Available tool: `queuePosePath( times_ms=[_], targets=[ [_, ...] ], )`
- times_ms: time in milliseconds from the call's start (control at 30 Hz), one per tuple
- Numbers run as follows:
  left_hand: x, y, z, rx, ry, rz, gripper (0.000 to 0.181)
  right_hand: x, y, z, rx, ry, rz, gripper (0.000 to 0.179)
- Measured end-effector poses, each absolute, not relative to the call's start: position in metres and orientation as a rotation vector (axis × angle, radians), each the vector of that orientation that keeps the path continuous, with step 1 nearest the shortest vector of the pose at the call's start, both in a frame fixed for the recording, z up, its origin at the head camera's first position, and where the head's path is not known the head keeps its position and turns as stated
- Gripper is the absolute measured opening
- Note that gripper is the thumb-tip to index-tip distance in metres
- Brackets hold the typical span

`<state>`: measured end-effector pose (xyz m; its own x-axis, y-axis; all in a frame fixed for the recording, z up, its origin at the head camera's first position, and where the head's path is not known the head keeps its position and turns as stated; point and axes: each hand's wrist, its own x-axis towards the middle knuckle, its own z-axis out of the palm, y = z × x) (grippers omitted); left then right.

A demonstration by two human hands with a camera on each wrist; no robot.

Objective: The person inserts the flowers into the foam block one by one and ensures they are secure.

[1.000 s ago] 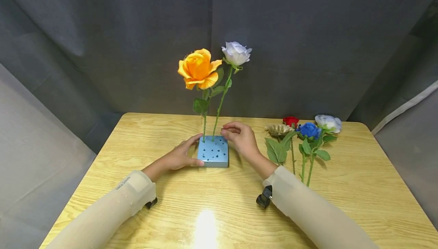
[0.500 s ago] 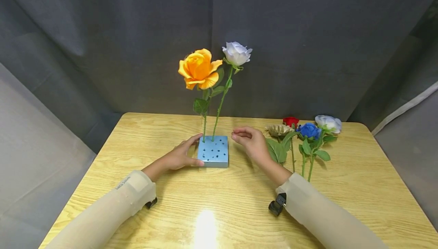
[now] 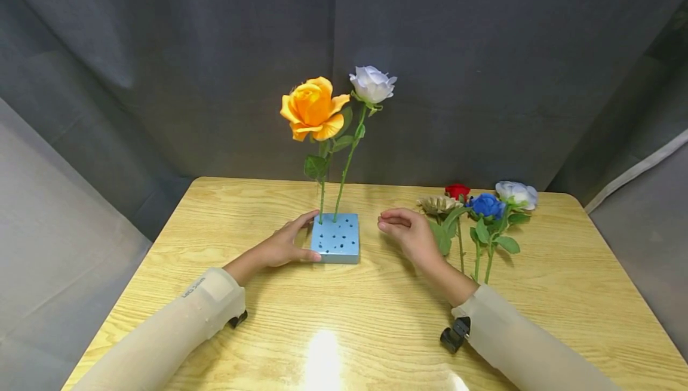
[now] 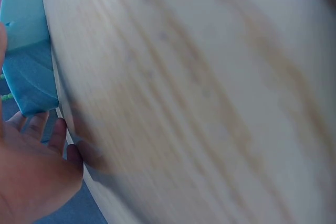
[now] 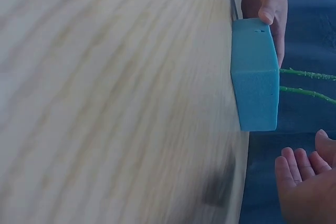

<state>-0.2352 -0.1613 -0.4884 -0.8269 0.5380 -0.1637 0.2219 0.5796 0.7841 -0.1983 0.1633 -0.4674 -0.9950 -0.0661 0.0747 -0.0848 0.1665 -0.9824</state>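
Observation:
A light-blue foam block (image 3: pixel 340 242) dotted with holes sits on the table. My left hand (image 3: pixel 282 246) holds its left side, thumb at the front corner and fingers at the back; the left wrist view shows fingertips against the block (image 4: pixel 29 45). From the block's back edge rise an orange rose (image 3: pixel 313 110) and a white rose (image 3: pixel 372 85), their stems stuck in holes. To the right, apart from the block, my right hand (image 3: pixel 412 237) hovers with loosely bent fingers and nothing in it. The right wrist view shows those fingers (image 5: pixel 299 165) relaxed below the block.
On the right of the wooden table (image 3: pixel 258 331) lie a red rose (image 3: pixel 457 191), a gold-beige flower (image 3: pixel 438 204), a blue rose (image 3: pixel 486 205) and a pale white-blue rose (image 3: pixel 516 193). My right forearm covers some stem ends. A dark curtain (image 3: pixel 484 80) hangs behind.
My right hand has moved away from the block's back right corner, rightward and slightly nearer to me. The left hand, block and both standing roses stay practically where they were.

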Motion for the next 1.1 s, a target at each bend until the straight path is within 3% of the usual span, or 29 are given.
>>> queuePosePath(
  times_ms=[1100],
  targets=[
    [-0.234,-0.161,-0.486,0.616,2.431,1.120,0.109,-0.153,0.220,-0.475,0.134,-2.463,1.946,0.042]
  ],
)
